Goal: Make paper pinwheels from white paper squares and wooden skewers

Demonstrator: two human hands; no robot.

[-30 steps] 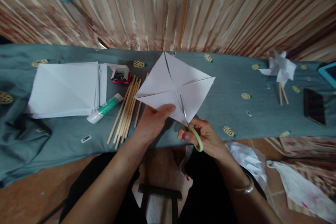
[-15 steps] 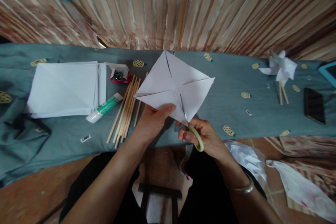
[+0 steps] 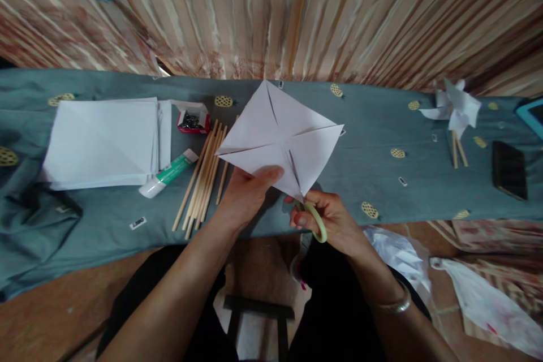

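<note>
Head view: a blue-grey cloth-covered table (image 3: 382, 181) set against a striped curtain (image 3: 297, 11), above a reddish tiled floor.
White square paper sheet (image 3: 280, 136), creased along its diagonals and slit from the corners, is raised over the table's near edge; left hand (image 3: 246, 195) pinches its near edge, right hand (image 3: 333, 220) grips green-handled scissors (image 3: 306, 203), blades in the near corner.

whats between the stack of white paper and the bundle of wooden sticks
In the head view, a glue stick lies on the cloth between the paper stack and the wooden sticks, with a small red box farther back.
</note>
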